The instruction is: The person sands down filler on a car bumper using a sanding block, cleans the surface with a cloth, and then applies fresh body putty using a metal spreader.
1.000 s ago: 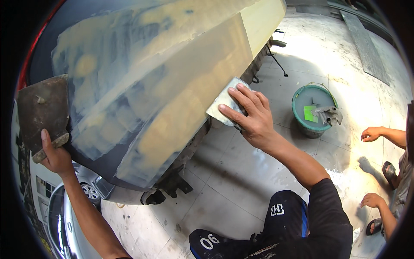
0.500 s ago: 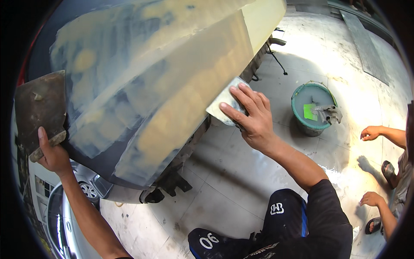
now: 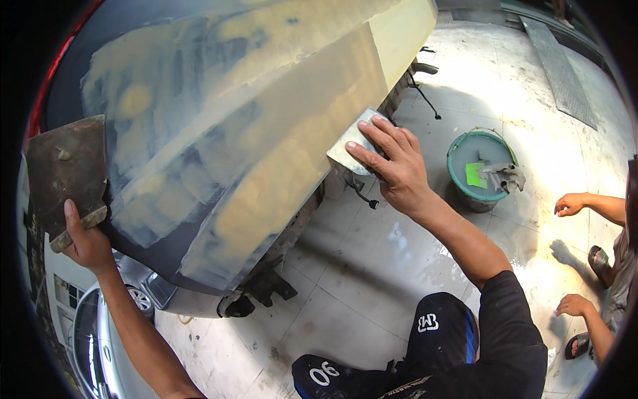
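Tan filler (image 3: 279,179) coats much of the panel (image 3: 72,80), dark margins (image 3: 156,258) seemingly untreated, the left hand (image 3: 90,247) gripping a plate (image 3: 70,169) and the right hand (image 3: 402,173) a spreader (image 3: 351,135).

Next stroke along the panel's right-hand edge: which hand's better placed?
Probably the right hand: it holds the pale flat tool at that edge of the patchy car panel. The left hand is off at the panel's far left, occupied with the dark plate.

Black short-sleeved shirt (image 3: 508,332), pale front print (image 3: 407,388); dark trousers (image 3: 442,342), blue side stripe (image 3: 470,338), white knee markings (image 3: 427,323)
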### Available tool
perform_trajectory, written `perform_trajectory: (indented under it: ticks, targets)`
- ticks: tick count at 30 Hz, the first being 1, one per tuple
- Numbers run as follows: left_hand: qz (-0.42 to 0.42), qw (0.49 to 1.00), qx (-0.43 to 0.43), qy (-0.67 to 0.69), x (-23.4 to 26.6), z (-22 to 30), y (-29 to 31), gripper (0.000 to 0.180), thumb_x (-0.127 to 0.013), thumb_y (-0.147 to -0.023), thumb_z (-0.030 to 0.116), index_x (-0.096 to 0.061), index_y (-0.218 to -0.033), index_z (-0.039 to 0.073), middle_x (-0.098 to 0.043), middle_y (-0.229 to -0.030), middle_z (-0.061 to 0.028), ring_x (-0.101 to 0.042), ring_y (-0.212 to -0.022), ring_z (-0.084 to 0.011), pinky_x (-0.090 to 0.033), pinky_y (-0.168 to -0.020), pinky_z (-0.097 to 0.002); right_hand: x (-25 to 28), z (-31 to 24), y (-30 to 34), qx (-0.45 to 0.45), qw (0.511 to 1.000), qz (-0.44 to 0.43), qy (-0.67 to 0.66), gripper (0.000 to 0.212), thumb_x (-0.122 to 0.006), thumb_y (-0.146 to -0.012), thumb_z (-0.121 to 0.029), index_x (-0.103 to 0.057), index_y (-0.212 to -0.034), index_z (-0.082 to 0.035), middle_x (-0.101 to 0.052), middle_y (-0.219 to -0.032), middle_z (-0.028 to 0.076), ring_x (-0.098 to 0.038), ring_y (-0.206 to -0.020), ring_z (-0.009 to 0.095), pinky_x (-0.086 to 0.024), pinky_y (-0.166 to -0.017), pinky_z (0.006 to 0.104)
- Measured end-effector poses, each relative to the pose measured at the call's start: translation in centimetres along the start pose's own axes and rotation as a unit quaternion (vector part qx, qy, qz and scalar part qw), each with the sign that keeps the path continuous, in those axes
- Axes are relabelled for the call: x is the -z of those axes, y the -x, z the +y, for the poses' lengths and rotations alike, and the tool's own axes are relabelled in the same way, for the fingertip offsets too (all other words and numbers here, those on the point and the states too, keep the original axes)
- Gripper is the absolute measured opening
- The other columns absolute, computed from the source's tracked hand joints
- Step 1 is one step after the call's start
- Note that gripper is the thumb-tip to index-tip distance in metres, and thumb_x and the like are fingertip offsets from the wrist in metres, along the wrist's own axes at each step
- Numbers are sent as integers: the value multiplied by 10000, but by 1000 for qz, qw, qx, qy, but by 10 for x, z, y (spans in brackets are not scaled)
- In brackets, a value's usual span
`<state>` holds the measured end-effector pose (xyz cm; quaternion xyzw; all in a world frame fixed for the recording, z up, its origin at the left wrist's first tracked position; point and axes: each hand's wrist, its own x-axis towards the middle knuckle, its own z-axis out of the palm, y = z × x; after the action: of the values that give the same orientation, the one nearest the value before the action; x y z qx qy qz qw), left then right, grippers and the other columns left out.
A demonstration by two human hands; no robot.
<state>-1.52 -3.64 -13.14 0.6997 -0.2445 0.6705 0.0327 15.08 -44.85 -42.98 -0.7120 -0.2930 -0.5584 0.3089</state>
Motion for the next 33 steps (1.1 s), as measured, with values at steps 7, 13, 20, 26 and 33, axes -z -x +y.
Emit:
perform_trajectory:
  ticks: [7,13,20,26,33]
  targets:
    - [-1,996,-63,-63,4,-6,0,223,-601,-939,62,-658,-1128,-43,-683,-1100,-125,-651,-956,-163,-496,-874,-297,-2,-9,33,-10,999,-31,-10,489,-660,-736,-15,-663,-1183,-213,-601,-1262,88,-540,-1187,293,-393,-900,427]
    - [-33,933,-244,-261,12,-14,-3,267,-626,-886,-51,-677,-1136,26,-695,-1066,-149,-675,-948,-225,-498,-888,-319,10,-48,5,14,999,-36,-21,462,-624,-798,-84,-624,-1242,-211,-559,-1314,133,-527,-1201,318,-381,-937,432]
    - [-37,930,-260,-258,16,-14,-8,238,-613,-905,-24,-678,-1130,21,-698,-1046,-152,-680,-930,-235,-506,-875,-323,-19,-59,30,7,1000,6,-22,455,-621,-793,-67,-635,-1228,-199,-570,-1302,135,-538,-1188,320,-385,-915,434]
    - [22,999,36,23,4,-8,3,217,-599,-918,-9,-681,-1118,7,-697,-1065,-132,-673,-930,-190,-504,-875,-305,-13,-57,45,-10,1000,-2,-24,429,-611,-779,-79,-671,-1184,-206,-580,-1295,132,-542,-1187,311,-382,-910,422]
    - [-36,955,-207,-211,16,-22,-2,280,-619,-884,-49,-672,-1149,22,-694,-1080,-139,-676,-951,-218,-501,-888,-311,-15,-75,19,19,1000,-4,-3,458,-582,-815,-89,-632,-1249,-227,-546,-1341,133,-521,-1217,313,-383,-921,430]
